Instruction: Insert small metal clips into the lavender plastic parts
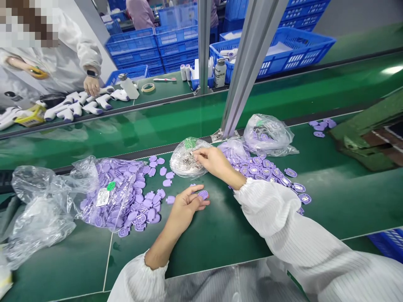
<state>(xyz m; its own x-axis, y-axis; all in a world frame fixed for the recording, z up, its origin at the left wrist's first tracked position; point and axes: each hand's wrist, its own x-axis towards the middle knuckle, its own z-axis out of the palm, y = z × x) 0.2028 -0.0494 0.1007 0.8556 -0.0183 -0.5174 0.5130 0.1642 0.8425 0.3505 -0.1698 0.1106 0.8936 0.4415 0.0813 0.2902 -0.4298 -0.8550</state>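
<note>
My left hand (185, 207) holds a small purple plastic piece (203, 194) between thumb and fingers, above the green table. Just behind it, my right hand (214, 161) reaches into a clear bag of small metal parts (188, 161), its fingertips pinched together; what they grip is too small to make out. Left of my hands, purple pieces spill from a clear bag (115, 188) bearing a white label and a green sticker. To the right, partly behind my right wrist, lies a pile of purple pieces with metal parts fitted in them (266, 168).
A clear bag (267, 134) stands behind the right pile, beside a metal post (244, 67). Crumpled plastic (44, 209) lies far left. A green machine (371, 130) stands at right. Across the belt, a person's hand (91, 85) touches white devices (74, 105); blue crates (296, 50) sit behind.
</note>
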